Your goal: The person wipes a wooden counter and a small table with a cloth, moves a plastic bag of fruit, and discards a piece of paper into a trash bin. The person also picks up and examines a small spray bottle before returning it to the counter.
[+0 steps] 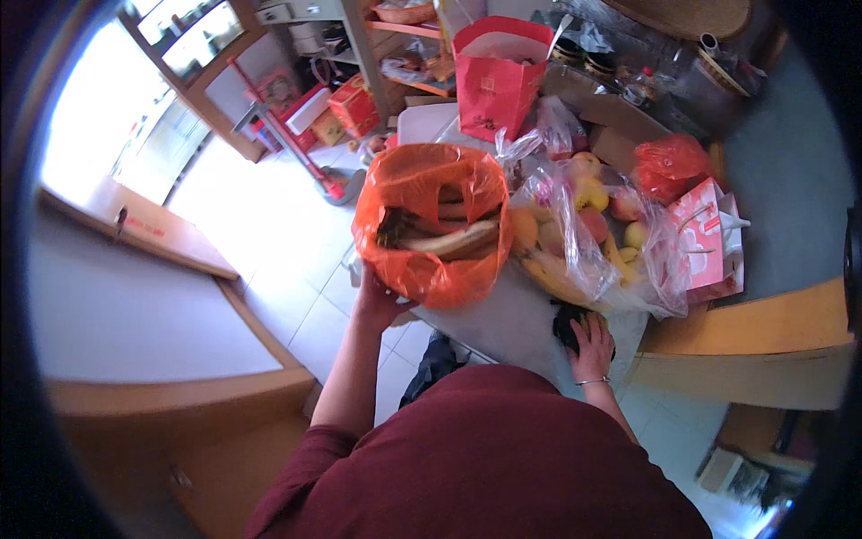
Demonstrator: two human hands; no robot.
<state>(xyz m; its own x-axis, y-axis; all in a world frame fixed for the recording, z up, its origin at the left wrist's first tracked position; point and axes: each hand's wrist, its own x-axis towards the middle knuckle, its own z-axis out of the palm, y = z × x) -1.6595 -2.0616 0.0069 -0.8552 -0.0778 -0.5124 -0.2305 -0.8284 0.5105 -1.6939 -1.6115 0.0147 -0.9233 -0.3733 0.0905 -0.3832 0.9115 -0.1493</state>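
My left hand (380, 300) grips the lower left side of an orange plastic bag (438, 283), its fingers partly hidden under the bag. Through the bag's open top I see long brown and yellowish produce (448, 239) that looks like lotus root or bananas; I cannot tell which. My right hand (591, 340) presses down on a bunched black cloth (571, 330) at the front of the table (498, 323). Just beyond it lies a clear plastic bag (586, 263) of mixed fruit, with bananas (555, 279), a peach or apple (594, 224) and an orange (523, 228).
Behind the fruit stands a tall red paper bag (498, 87). To the right are a red plastic bag (673, 165) and a pink tissue box (704, 236). A red-handled mop or broom (289, 141) stands on the tiled floor to the left, near a wooden cabinet (168, 397).
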